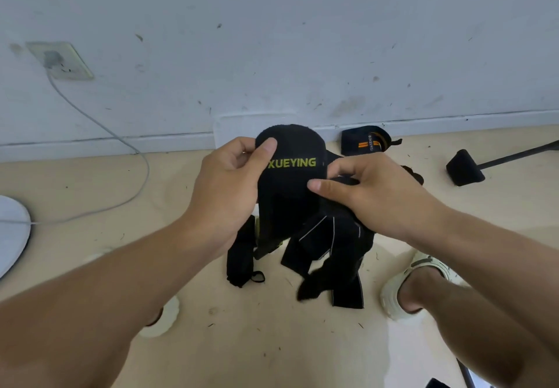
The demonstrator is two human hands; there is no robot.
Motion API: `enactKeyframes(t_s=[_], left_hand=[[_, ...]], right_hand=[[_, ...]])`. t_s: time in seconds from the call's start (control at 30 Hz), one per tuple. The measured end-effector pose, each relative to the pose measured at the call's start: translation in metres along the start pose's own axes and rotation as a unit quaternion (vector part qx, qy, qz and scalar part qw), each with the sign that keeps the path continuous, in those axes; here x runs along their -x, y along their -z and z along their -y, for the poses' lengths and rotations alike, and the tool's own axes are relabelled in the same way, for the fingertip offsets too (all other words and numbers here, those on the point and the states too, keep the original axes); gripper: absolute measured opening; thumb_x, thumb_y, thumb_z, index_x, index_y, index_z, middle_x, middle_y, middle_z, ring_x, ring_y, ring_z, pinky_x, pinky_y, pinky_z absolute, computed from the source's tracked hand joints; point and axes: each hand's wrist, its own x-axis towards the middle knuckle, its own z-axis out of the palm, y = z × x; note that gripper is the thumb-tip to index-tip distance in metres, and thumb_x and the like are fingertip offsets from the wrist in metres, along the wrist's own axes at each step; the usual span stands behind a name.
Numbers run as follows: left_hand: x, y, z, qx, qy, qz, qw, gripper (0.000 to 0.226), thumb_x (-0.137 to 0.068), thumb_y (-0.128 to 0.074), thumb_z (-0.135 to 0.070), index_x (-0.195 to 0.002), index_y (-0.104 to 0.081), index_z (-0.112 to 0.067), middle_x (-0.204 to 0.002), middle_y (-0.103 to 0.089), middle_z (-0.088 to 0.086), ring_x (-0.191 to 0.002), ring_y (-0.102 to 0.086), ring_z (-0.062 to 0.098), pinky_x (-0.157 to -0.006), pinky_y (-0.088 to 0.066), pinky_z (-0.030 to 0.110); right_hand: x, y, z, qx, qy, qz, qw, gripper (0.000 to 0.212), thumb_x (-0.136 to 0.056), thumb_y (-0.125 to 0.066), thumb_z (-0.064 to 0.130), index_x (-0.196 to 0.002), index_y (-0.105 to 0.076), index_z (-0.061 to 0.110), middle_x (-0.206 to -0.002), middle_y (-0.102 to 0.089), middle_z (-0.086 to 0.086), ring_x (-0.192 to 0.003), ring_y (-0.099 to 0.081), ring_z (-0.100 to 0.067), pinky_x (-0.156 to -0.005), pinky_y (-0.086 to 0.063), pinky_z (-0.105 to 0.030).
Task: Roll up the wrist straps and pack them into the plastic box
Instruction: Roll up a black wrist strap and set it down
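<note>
I hold a black wrist strap (290,175) with yellow lettering up in front of me. My left hand (230,181) pinches its upper left edge, thumb on top. My right hand (372,197) grips its right side, and the strap's tail hangs down. Below, on the floor, lie a folded black strap (240,259) and a loose heap of black straps with grey stripes (329,254). A rolled black strap with orange stripes (367,142) rests by the wall. A clear plastic box (239,129) stands against the wall, mostly hidden behind the held strap.
A white wall with a socket (60,59) and a grey cable (121,139) lies to the left. A white round object (12,233) sits at the left edge. A black stand foot (464,168) is at the right. My sandalled foot (414,284) stands at the lower right.
</note>
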Motion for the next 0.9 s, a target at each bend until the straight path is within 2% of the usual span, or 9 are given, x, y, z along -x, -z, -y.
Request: enactKeyframes(t_s=[0.13,0.23,0.3,0.4,0.53,0.63,0.67,0.77,0.9], left_hand=[[0.004,0.001,-0.001,-0.008,0.034,0.081,0.996,0.027,-0.097,-0.065,-0.046,-0.12,-0.068,-0.032,-0.1,-0.081,-0.007,-0.097,-0.077,0.014,-0.102,-0.056,0.049],[0.005,-0.001,0.005,-0.036,0.031,0.124,0.991,0.052,-0.095,-0.075,-0.026,-0.14,-0.053,-0.037,-0.104,-0.081,-0.005,-0.101,-0.077,0.018,-0.103,-0.055,0.051],[0.004,-0.001,0.008,-0.029,0.021,0.109,0.993,0.058,-0.096,-0.073,-0.019,-0.144,-0.048,-0.039,-0.105,-0.081,-0.005,-0.101,-0.077,0.018,-0.1,-0.057,0.051],[0.0,0.003,0.007,0.005,0.025,0.058,0.998,0.054,-0.099,-0.07,-0.019,-0.144,-0.05,-0.04,-0.104,-0.081,-0.004,-0.098,-0.078,0.019,-0.096,-0.059,0.05],[-0.004,0.005,0.007,0.025,0.038,0.031,0.998,0.05,-0.099,-0.07,-0.024,-0.143,-0.053,-0.04,-0.105,-0.081,-0.003,-0.1,-0.077,0.021,-0.092,-0.06,0.048],[-0.002,0.005,0.004,0.037,0.062,0.059,0.996,0.042,-0.098,-0.07,-0.034,-0.138,-0.059,-0.039,-0.108,-0.08,-0.004,-0.103,-0.076,0.02,-0.092,-0.06,0.044],[0.0,0.004,0.003,0.037,0.073,0.078,0.994,0.037,-0.098,-0.069,-0.037,-0.134,-0.063,-0.037,-0.11,-0.079,-0.005,-0.104,-0.076,0.019,-0.093,-0.06,0.044],[0.004,0.002,0.006,0.0,0.086,0.131,0.988,0.03,-0.097,-0.07,-0.035,-0.127,-0.069,-0.034,-0.113,-0.078,-0.006,-0.107,-0.075,0.016,-0.099,-0.059,0.045],[0.005,0.002,0.009,-0.005,0.072,0.118,0.99,0.03,-0.1,-0.068,-0.024,-0.129,-0.067,-0.031,-0.11,-0.079,-0.006,-0.104,-0.076,0.015,-0.097,-0.06,0.042]], right_hand=[[-0.001,0.0,0.005,-0.136,-0.006,-0.033,0.99,0.033,-0.096,-0.071,0.037,-0.075,-0.069,0.011,-0.061,-0.055,-0.005,-0.048,-0.044,-0.015,-0.044,-0.037,-0.018],[-0.002,0.005,0.006,-0.18,-0.004,-0.045,0.983,0.031,-0.097,-0.07,0.034,-0.078,-0.073,0.009,-0.06,-0.055,0.001,-0.046,-0.041,-0.011,-0.045,-0.036,-0.015],[-0.003,0.008,0.006,-0.162,-0.01,-0.022,0.986,0.027,-0.096,-0.07,0.035,-0.081,-0.076,0.014,-0.06,-0.057,0.004,-0.046,-0.041,-0.009,-0.046,-0.036,-0.015],[-0.002,0.01,0.004,-0.109,-0.026,0.052,0.992,0.018,-0.094,-0.072,0.037,-0.088,-0.08,0.022,-0.06,-0.064,0.009,-0.049,-0.049,-0.005,-0.051,-0.04,-0.017],[0.002,0.001,0.0,-0.024,-0.046,0.118,0.992,0.029,-0.091,-0.075,0.044,-0.087,-0.078,0.015,-0.077,-0.073,-0.009,-0.065,-0.058,-0.02,-0.064,-0.048,-0.029],[0.001,-0.003,0.002,-0.056,-0.041,0.079,0.994,0.028,-0.092,-0.074,0.039,-0.084,-0.075,0.013,-0.073,-0.07,-0.017,-0.062,-0.058,-0.025,-0.061,-0.051,-0.033],[0.0,-0.003,0.004,-0.086,-0.039,0.059,0.994,0.029,-0.094,-0.073,0.037,-0.081,-0.074,0.012,-0.064,-0.065,-0.016,-0.056,-0.055,-0.021,-0.055,-0.047,-0.027],[-0.003,0.003,0.006,-0.169,-0.041,-0.002,0.985,0.03,-0.1,-0.067,0.028,-0.083,-0.071,0.003,-0.05,-0.05,0.006,-0.042,-0.039,-0.009,-0.04,-0.034,-0.015],[-0.006,0.005,0.008,-0.183,-0.044,-0.013,0.982,0.022,-0.101,-0.065,0.03,-0.095,-0.08,0.016,-0.056,-0.059,0.009,-0.046,-0.04,-0.008,-0.048,-0.039,-0.014]])
